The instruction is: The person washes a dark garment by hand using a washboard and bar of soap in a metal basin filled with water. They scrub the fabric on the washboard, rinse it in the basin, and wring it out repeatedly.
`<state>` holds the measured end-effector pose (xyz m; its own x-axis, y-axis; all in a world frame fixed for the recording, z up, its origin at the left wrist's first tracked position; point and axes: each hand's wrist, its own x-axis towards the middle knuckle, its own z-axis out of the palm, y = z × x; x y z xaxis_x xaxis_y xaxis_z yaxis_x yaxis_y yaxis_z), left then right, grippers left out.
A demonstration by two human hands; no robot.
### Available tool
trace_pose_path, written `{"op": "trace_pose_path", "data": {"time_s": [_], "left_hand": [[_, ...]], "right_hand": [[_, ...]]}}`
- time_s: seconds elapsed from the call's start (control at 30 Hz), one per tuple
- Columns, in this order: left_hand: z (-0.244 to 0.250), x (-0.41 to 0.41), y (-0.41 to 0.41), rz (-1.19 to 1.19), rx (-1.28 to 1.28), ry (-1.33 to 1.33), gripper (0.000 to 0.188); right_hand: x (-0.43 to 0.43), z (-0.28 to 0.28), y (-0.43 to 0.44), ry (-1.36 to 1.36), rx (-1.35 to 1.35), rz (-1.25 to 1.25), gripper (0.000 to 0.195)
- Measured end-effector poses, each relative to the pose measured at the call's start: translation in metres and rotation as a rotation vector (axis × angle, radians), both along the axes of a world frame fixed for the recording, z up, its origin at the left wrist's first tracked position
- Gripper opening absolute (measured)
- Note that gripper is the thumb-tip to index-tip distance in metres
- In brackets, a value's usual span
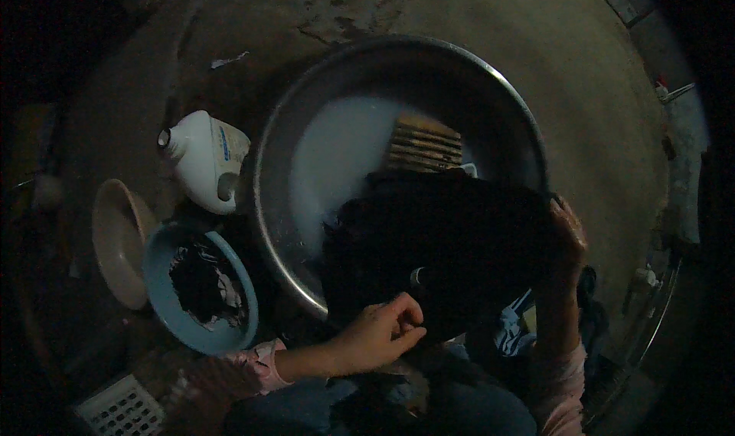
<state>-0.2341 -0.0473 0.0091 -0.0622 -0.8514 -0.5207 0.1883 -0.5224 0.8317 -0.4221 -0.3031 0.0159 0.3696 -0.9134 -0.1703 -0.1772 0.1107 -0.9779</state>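
A large metal basin [264, 218] with whitish liquid stands before me. A ridged washboard [426, 144] leans inside it. Black cloth [436, 235] lies over the washboard's lower part and the near right rim. My left hand [385, 335], its fingers curled, is at the cloth's near edge, below a small pale ring-shaped thing [417, 276]; whether it pinches the cloth is too dark to tell. At the basin's right rim, my right hand [568, 229] touches the cloth's right end, its fingertips partly hidden.
Left of the basin lies a white plastic jug [209, 160] without a cap. A blue plastic basin [161, 286] holds dark and pale cloth, beside a beige basin [118, 246]. A perforated white plastic piece [123, 407] is at lower left. Patterned cloth [510, 332] lies near my right forearm.
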Motion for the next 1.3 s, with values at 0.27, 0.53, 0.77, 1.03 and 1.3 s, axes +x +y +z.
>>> {"op": "trace_pose_path", "data": {"time_s": [0.27,0.53,0.77,1.03,1.3], "left_hand": [[-0.067,0.055,-0.045,0.186,-0.533,-1.207,0.030],[-0.084,0.086,-0.084,0.157,-0.378,-0.912,0.031],[0.006,0.109,-0.091,0.234,-0.513,-0.777,0.029],[-0.005,0.126,-0.108,0.513,-0.619,-1.100,0.034],[-0.033,0.082,-0.041,0.323,-0.361,-0.551,0.034]], "right_hand": [[-0.004,-0.073,0.002,0.846,-0.506,0.202,0.045],[0.062,-0.075,0.066,0.925,-0.789,0.588,0.089],[0.088,-0.070,0.039,0.478,-0.063,0.631,0.065],[0.095,-0.008,0.042,-0.093,0.662,0.522,0.037],[0.109,0.017,0.052,-0.053,0.690,0.443,0.051]]}}
